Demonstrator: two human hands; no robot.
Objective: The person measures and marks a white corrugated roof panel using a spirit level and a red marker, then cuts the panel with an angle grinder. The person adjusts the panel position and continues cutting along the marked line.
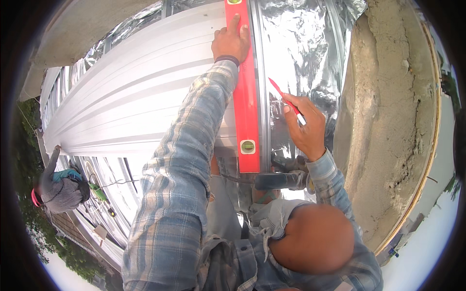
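Observation:
A long red spirit level [246,104] with small green vials lies along the edge of a white ribbed metal sheet [145,92]. My left hand [230,42] presses down over the level's far part, its fingers spread, the index finger stretched along the red face. Just right of the level, my right hand [307,127] pinches a slim red pencil [277,88] with a pale back end. Its tip points away from me and to the left, close to a narrow metal channel [264,97]. Whether the tip touches anything I cannot tell.
Shiny foil insulation [301,48] lies right of the channel, beside a rough concrete wall [388,121]. A dark grinder-like tool [276,182] rests by my knees. At far left, a co-worker [63,191] touches the sheet's corner, near a green power tool [98,192] and cable.

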